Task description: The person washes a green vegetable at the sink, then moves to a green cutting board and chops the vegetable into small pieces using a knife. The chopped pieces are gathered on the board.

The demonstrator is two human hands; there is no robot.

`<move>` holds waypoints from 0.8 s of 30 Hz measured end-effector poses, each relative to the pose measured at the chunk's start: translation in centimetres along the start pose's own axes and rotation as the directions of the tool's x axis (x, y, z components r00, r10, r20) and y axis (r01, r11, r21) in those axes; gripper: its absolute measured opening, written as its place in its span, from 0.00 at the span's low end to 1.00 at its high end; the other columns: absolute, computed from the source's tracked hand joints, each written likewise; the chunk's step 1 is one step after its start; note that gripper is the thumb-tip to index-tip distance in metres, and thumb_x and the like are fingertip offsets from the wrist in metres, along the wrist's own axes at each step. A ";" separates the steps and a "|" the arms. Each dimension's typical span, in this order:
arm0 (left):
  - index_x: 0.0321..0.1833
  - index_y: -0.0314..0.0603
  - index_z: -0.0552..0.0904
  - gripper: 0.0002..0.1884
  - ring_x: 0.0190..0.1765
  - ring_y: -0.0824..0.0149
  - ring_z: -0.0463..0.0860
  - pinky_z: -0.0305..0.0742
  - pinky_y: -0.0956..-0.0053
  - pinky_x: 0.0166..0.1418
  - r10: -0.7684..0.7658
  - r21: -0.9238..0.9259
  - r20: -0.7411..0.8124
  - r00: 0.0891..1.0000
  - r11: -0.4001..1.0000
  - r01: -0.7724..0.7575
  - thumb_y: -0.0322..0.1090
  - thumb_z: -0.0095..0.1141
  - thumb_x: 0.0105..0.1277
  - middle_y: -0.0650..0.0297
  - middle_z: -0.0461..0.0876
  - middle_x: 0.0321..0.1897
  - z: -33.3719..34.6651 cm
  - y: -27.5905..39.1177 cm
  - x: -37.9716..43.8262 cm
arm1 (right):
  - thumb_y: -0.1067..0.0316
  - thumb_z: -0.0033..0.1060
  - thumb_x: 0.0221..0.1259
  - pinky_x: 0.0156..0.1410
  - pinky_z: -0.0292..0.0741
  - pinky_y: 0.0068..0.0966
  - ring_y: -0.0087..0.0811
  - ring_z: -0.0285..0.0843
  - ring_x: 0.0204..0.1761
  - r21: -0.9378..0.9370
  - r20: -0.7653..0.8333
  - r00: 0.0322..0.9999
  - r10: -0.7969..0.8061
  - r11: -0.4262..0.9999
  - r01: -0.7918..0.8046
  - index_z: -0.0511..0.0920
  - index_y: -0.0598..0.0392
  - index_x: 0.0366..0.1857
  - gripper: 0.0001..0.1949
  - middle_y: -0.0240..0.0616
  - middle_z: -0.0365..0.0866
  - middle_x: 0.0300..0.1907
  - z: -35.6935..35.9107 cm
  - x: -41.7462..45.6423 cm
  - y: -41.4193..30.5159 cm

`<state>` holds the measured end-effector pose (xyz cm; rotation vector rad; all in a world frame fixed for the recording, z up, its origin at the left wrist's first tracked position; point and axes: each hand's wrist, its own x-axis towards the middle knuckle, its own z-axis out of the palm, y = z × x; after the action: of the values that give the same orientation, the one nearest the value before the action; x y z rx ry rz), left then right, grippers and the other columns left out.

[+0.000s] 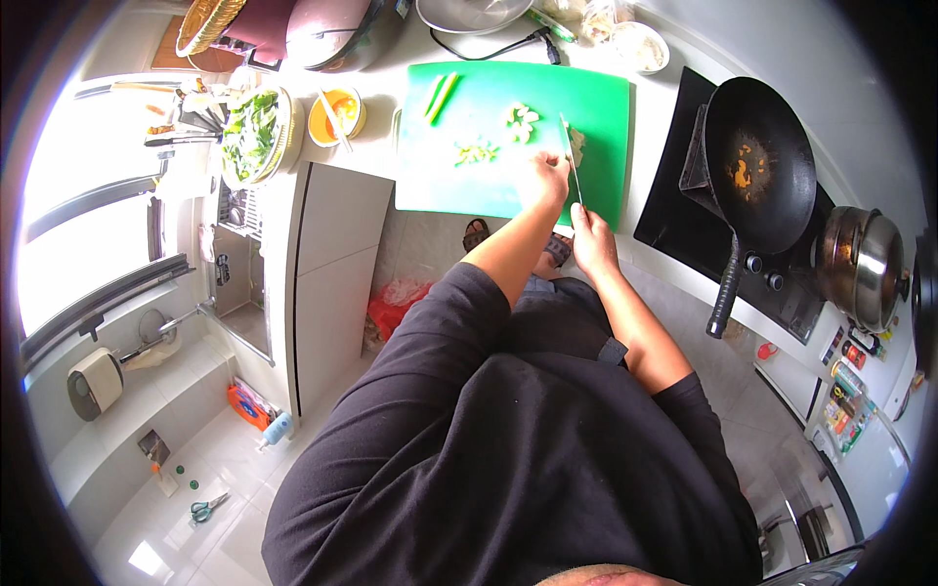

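A green cutting board (440, 183) lies on the counter before me. My right hand (593, 238) is closed round the handle of a kitchen knife (573, 161), whose blade points away from me over the board's right part. Close to the left side of the blade is my left hand (547, 179), fingers bent; whether they hold a piece of food cannot be told. Pale sliced food (577, 145) lies along the blade's right side. Farther left on the board are a small pile of pale pieces (521, 121), chopped green bits (475, 152) and long green vegetable strips (440, 97).
Left of the board stand an orange bowl (322, 130) with chopsticks across it, a basket of leafy greens (253, 135) and several knives. A black wok (784, 198) with food scraps sits on the stove at right, beside a steel pot (854, 267). A metal bowl (473, 18) is behind the board.
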<state>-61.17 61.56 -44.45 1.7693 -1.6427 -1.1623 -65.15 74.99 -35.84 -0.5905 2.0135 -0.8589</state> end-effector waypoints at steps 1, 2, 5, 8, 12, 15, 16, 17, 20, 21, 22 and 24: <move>0.35 0.39 0.90 0.12 0.33 0.64 0.89 0.81 0.62 0.44 -0.026 -0.046 0.013 1.000 0.999 0.026 0.42 0.69 0.69 0.57 0.91 0.28 0.0 0.2 0.0 | 0.40 0.48 0.84 0.51 0.77 0.46 0.53 0.89 0.44 0.020 0.009 1.000 0.007 1.000 -0.007 0.84 0.63 0.49 0.29 0.55 0.87 0.36 -0.1 -0.1 0.1; 0.34 0.39 0.90 0.12 0.32 0.64 0.88 0.81 0.62 0.43 -0.051 -0.092 0.028 0.998 0.994 0.054 0.42 0.69 0.69 0.58 0.91 0.28 0.1 0.4 0.1 | 0.41 0.47 0.84 0.51 0.77 0.46 0.53 0.88 0.43 0.027 0.018 1.000 0.025 0.999 -0.026 0.84 0.63 0.49 0.29 0.55 0.87 0.36 -0.1 -0.2 0.3; 0.33 0.40 0.90 0.12 0.31 0.65 0.87 0.81 0.62 0.42 -0.060 -0.146 0.034 0.998 0.987 0.065 0.42 0.69 0.70 0.58 0.90 0.27 -0.2 0.7 0.3 | 0.41 0.47 0.85 0.50 0.77 0.46 0.52 0.87 0.42 0.050 0.048 0.997 0.060 0.997 -0.063 0.84 0.63 0.48 0.29 0.54 0.86 0.34 -0.3 -0.1 0.8; 0.31 0.40 0.90 0.13 0.30 0.67 0.85 0.80 0.62 0.41 -0.050 -0.065 0.073 0.996 0.996 0.055 0.42 0.68 0.70 0.58 0.89 0.25 -1.0 2.3 -0.1 | 0.42 0.46 0.85 0.50 0.77 0.45 0.52 0.87 0.41 0.034 0.049 0.998 0.044 0.998 -0.045 0.84 0.63 0.48 0.29 0.53 0.86 0.34 -0.3 0.5 1.1; 0.31 0.41 0.91 0.14 0.28 0.66 0.85 0.79 0.61 0.39 -0.058 -0.013 0.093 0.994 0.998 0.059 0.43 0.67 0.71 0.57 0.88 0.23 -1.2 1.7 0.0 | 0.40 0.46 0.85 0.40 0.72 0.38 0.35 0.77 0.31 0.015 0.014 0.999 -0.041 0.999 0.041 0.82 0.60 0.42 0.29 0.39 0.77 0.27 0.3 0.8 1.2; 0.32 0.43 0.92 0.14 0.26 0.67 0.83 0.78 0.61 0.38 -0.042 -0.026 0.061 0.997 0.999 0.044 0.43 0.66 0.72 0.59 0.87 0.22 -1.2 1.7 -0.4 | 0.39 0.46 0.85 0.33 0.69 0.34 0.27 0.71 0.23 0.046 -0.020 0.997 -0.068 0.997 0.069 0.81 0.59 0.39 0.29 0.31 0.72 0.21 0.5 0.8 2.0; 0.32 0.43 0.92 0.14 0.26 0.68 0.83 0.77 0.62 0.38 -0.052 -0.005 0.069 0.996 0.999 0.052 0.43 0.66 0.72 0.60 0.87 0.21 -1.2 1.7 -0.2 | 0.39 0.46 0.86 0.32 0.69 0.34 0.27 0.71 0.23 0.059 0.005 0.999 -0.041 0.997 0.041 0.81 0.58 0.39 0.29 0.30 0.71 0.21 0.5 0.8 2.4; 0.33 0.44 0.92 0.14 0.26 0.68 0.82 0.77 0.62 0.37 -0.061 0.016 0.078 0.995 0.998 0.060 0.43 0.65 0.73 0.60 0.87 0.21 -1.1 1.8 0.0 | 0.39 0.46 0.86 0.31 0.68 0.33 0.26 0.71 0.22 0.071 0.030 0.999 -0.014 0.997 0.012 0.81 0.58 0.39 0.28 0.30 0.71 0.20 0.6 0.9 2.7; 0.32 0.45 0.93 0.14 0.25 0.70 0.81 0.76 0.63 0.37 -0.060 0.035 0.079 0.995 0.998 0.058 0.44 0.64 0.74 0.62 0.86 0.21 -1.1 1.8 -0.2 | 0.40 0.46 0.86 0.32 0.67 0.34 0.30 0.72 0.25 0.032 0.012 0.999 -0.053 0.998 0.053 0.81 0.57 0.41 0.27 0.33 0.74 0.23 0.5 1.2 3.2; 0.32 0.45 0.93 0.15 0.25 0.70 0.81 0.76 0.63 0.36 -0.056 0.036 0.070 0.996 0.998 0.054 0.44 0.64 0.74 0.62 0.86 0.20 -1.2 1.6 -0.2 | 0.40 0.45 0.86 0.35 0.69 0.36 0.35 0.75 0.29 0.027 0.030 0.999 -0.035 0.999 0.034 0.82 0.57 0.43 0.27 0.37 0.76 0.26 0.3 1.3 2.9; 0.32 0.46 0.93 0.15 0.25 0.70 0.81 0.76 0.63 0.36 -0.050 0.020 0.078 0.996 0.999 0.049 0.44 0.64 0.74 0.62 0.86 0.20 -1.2 1.5 -0.1 | 0.41 0.45 0.85 0.44 0.73 0.42 0.46 0.82 0.37 0.029 0.081 0.996 0.040 0.999 -0.043 0.83 0.60 0.47 0.28 0.47 0.82 0.33 -0.3 1.2 2.4; 0.32 0.46 0.93 0.15 0.25 0.70 0.81 0.76 0.63 0.36 -0.039 -0.011 0.103 0.994 0.999 0.041 0.45 0.64 0.74 0.62 0.86 0.20 -1.2 1.6 -0.3 | 0.41 0.45 0.85 0.53 0.78 0.46 0.55 0.88 0.44 0.028 0.139 0.988 0.071 0.997 -0.076 0.84 0.62 0.51 0.29 0.55 0.88 0.37 -0.6 1.0 2.6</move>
<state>-61.08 61.26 -42.46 1.7688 -1.6601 -1.2987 -66.45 76.21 -38.07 -0.5389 1.8810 -0.7846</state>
